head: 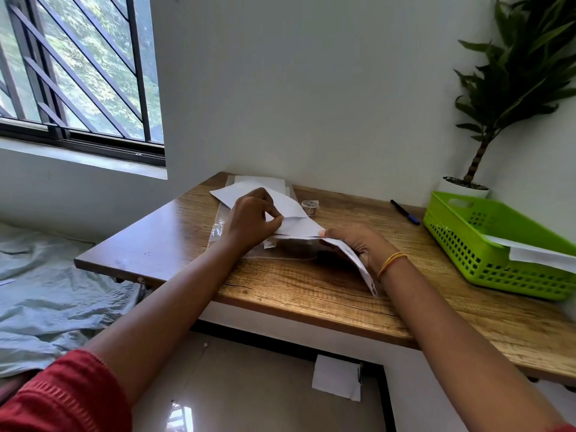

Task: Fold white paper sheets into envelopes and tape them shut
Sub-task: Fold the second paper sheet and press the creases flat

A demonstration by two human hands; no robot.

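From the head camera, both hands work a partly folded white paper sheet (293,224) held just above the wood-grain surface (311,288). The left hand (254,219) pinches a creased flap between thumb and fingertips near the sheet's middle. The right hand (358,244), with a thin orange thread band at the wrist, grips the sheet's near right edge, which bends down toward the surface. Beneath the sheet lies crinkled clear plastic wrap (219,229), and behind it a flat stack of white paper (265,181) against the wall. A small roll of clear tape (309,207) sits just right of the sheet. Farther right lie a black pen with a blue end (404,212) and a lime-green perforated plastic basket (498,254) holding white paper.
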